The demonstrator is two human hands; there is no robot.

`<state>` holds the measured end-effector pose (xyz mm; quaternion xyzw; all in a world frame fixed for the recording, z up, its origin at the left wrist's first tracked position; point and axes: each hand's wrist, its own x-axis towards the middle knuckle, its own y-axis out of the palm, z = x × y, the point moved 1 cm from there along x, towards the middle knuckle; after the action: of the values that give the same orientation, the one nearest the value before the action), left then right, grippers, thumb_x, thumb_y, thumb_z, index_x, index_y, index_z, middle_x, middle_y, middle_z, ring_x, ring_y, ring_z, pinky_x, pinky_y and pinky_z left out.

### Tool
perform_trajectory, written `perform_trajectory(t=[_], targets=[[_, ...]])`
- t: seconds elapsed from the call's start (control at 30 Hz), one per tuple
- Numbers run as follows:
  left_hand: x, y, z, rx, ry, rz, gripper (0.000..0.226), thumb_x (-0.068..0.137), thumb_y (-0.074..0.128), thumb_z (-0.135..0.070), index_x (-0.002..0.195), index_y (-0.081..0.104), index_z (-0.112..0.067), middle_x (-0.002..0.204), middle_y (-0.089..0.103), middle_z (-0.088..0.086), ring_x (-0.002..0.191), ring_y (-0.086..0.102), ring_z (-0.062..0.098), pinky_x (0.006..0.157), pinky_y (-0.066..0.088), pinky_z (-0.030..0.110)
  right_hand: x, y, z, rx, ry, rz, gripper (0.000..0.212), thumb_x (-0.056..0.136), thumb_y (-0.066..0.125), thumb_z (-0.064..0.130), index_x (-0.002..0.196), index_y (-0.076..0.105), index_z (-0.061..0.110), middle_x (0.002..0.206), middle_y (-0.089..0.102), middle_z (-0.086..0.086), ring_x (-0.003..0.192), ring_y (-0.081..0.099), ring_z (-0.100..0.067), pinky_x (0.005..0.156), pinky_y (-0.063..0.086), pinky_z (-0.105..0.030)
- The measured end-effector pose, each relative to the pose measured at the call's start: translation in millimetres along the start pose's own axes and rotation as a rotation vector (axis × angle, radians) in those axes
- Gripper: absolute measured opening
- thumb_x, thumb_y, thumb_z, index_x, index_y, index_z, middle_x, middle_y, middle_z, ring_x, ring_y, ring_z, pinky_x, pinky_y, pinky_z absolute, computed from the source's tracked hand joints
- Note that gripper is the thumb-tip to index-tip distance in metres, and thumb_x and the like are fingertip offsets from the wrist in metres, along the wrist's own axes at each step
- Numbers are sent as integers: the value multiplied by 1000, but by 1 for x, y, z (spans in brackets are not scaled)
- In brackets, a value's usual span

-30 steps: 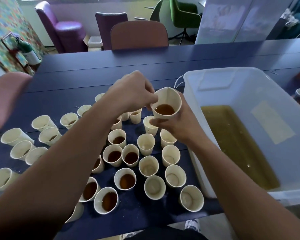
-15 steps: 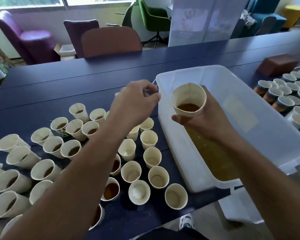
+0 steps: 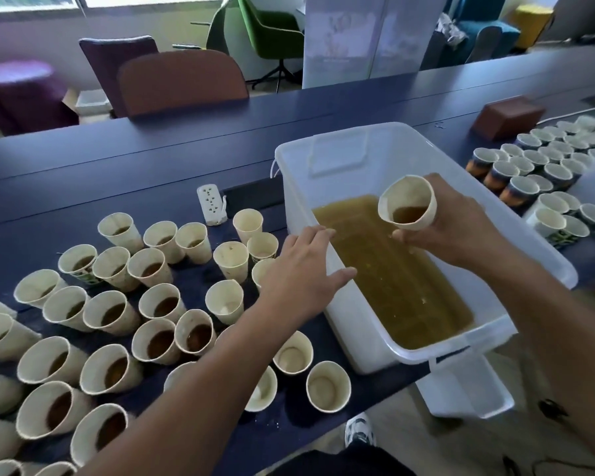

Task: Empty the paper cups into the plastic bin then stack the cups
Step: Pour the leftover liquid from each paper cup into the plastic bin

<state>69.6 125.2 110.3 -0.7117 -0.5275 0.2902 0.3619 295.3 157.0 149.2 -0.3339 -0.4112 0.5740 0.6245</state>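
Nearest the viewer, many paper cups stand crowded on the dark blue table (image 3: 152, 159); those at the left, such as one filled cup (image 3: 45, 408), hold brown liquid, while the cups closer to the bin, like one empty cup (image 3: 328, 386), show bare bottoms. Both forearms reach forward over them.

The left hand (image 3: 303, 273) lies with its fingers straight and spread, holding nothing, its fingertips on the near long rim of the translucent plastic bin (image 3: 358, 139). The bin sits on the table's front edge and holds a shallow pool of amber-brown liquid (image 3: 392, 276).

Over that pool, the right hand (image 3: 457, 225) grips a paper cup (image 3: 407, 201), fingers and thumb curled round its lower wall. The cup is tipped toward the viewer and some brown liquid sits inside it.

Beyond the left cups, a white power strip (image 3: 211, 204) lies on the table just left of the bin. To the right of the bin stands another group of cups with printed sides (image 3: 522, 192), and behind them a brown box (image 3: 509, 116). Chairs stand past the table's far side, a rust-brown one (image 3: 182, 82) closest.
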Motion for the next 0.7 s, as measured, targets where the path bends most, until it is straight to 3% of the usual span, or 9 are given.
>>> perform_trajectory(t=[0.2,0.37,0.6,0.7], targets=[[-2,6,5,45,-11,-16,72,93,54,-63,153,34,-29,159,26,-19,142,35,15,100,47,40,2,1,-10,-210,30,71,64,76,82,37,125,42,27,112,62,-1,107,59,-33,89,31,-47],[-4,8,7,35,-36,-13,78,92,52,-66,156,26,-30,162,21,-21,143,35,15,101,47,41,4,5,-12,-328,-9,88,66,78,81,41,129,42,26,118,63,-4,103,59,-30,95,33,-49],[-6,10,7,65,-46,-1,78,93,49,-66,158,23,-31,162,17,-24,142,36,15,97,49,41,14,11,-17,-384,-71,107,62,74,82,38,120,42,30,107,62,1,91,51,-20,92,30,-47],[-6,11,7,69,-47,0,79,93,48,-67,158,22,-32,163,16,-23,143,36,17,98,49,42,16,13,-18,-387,-98,103,61,73,82,39,119,42,31,107,64,0,95,56,-21,93,31,-49]])
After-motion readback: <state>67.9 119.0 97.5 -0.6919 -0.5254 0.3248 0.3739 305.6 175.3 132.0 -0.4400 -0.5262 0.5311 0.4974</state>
